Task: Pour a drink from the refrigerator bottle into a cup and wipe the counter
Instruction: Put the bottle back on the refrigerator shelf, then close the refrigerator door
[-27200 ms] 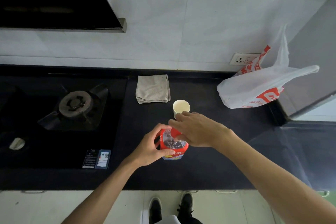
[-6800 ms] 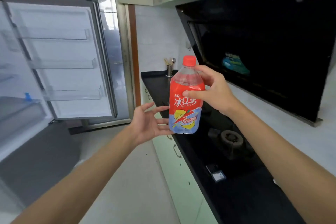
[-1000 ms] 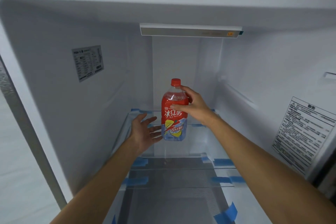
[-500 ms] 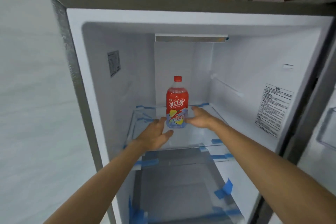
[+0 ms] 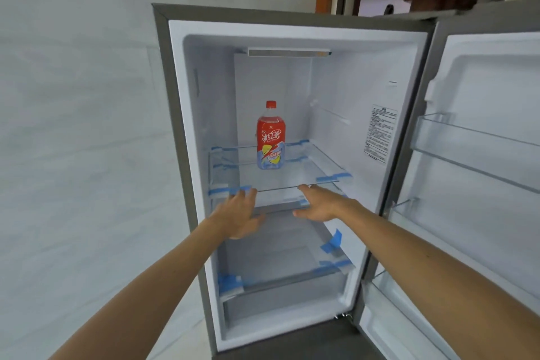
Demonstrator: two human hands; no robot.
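Two empty hands before the open refrigerator, the bottle on its shelf.
Our left hand (image 5: 238, 213) and right hand (image 5: 320, 203) reach forward with fingers straight and relaxed, holding nothing, at the front edge of the upper glass shelf (image 5: 306, 172); we cannot tell whether the fingertips touch it. Further in, well apart from both hands, the red-labelled iced tea bottle (image 5: 271, 140) stands upright on that shelf with its red cap (image 5: 271, 104) on. Strips of blue tape (image 5: 228, 190) sit at the shelf corners. Around it, the refrigerator (image 5: 175, 96) has its door (image 5: 482, 184) standing open on our right.
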